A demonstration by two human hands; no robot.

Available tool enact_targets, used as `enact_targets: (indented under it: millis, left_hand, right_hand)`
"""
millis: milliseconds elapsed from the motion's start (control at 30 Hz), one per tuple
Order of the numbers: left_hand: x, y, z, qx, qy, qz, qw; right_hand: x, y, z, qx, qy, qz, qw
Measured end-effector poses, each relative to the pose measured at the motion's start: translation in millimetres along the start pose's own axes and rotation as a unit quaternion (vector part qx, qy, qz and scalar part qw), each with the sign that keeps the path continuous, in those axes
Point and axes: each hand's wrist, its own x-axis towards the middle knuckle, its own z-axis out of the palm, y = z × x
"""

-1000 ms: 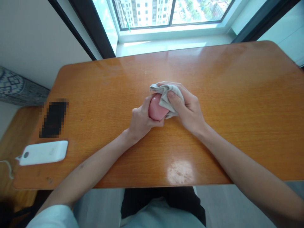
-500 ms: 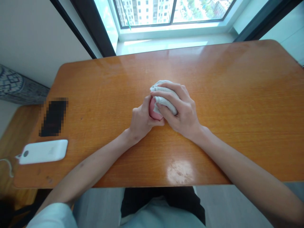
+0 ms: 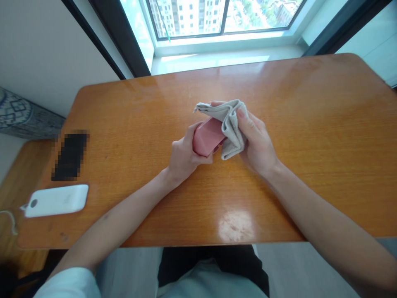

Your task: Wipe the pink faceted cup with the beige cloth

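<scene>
A pink object (image 3: 208, 136) with smooth, angular faces is gripped by my left hand (image 3: 186, 155), the thumb and fingers wrapped round its left end. Its exact kind does not show. My right hand (image 3: 259, 138) is closed on a folded pale grey cloth (image 3: 232, 124), thumb on the near side and fingers mostly behind it. The cloth lies against the right end and upper far side of the pink object and hides that part. Both hands are over the middle of the wooden table (image 3: 149, 124).
At the table's left end lie a dark pixelated rectangle (image 3: 70, 156) and a white rounded device (image 3: 57, 200) with a white cable (image 3: 10, 219). A window (image 3: 223, 18) and sill stand beyond the far edge.
My right hand has turned and drawn right with the cloth, baring more of the pink object. The cloth's folds now hang open at the right. My left hand has kept its grip.
</scene>
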Motion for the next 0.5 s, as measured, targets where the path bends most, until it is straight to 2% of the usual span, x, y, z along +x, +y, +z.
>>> enact_targets:
  millis: [67,133,267,333,500]
  left_hand:
    - [-0.1,-2.3,0.0,-0.002,-0.002,-0.001,1.0]
    - [-0.4,-6.3,0.2,-0.006,-0.009,0.008,1.0]
    - [-1.4,-12.7,1.6,-0.008,-0.024,0.017,1.0]
    - [-1.7,-12.4,2.8,-0.002,-0.017,0.013,1.0]
    - [-2.2,-3.9,4.0,0.023,0.004,0.019,1.0]
  right_hand:
    - [-2.9,-1.6,1.0,-0.03,-0.021,-0.026,0.999]
    - [-6.0,0.6,1.6,-0.114,-0.041,-0.079,0.989]
    - [-10.9,12.7,4.2,-0.278,-0.049,-0.184,0.941]
    - [-11.9,17.6,7.2,-0.292,-0.032,-0.199,0.935]
    - [-9.7,22.2,16.5,-0.251,0.036,-0.207,0.945]
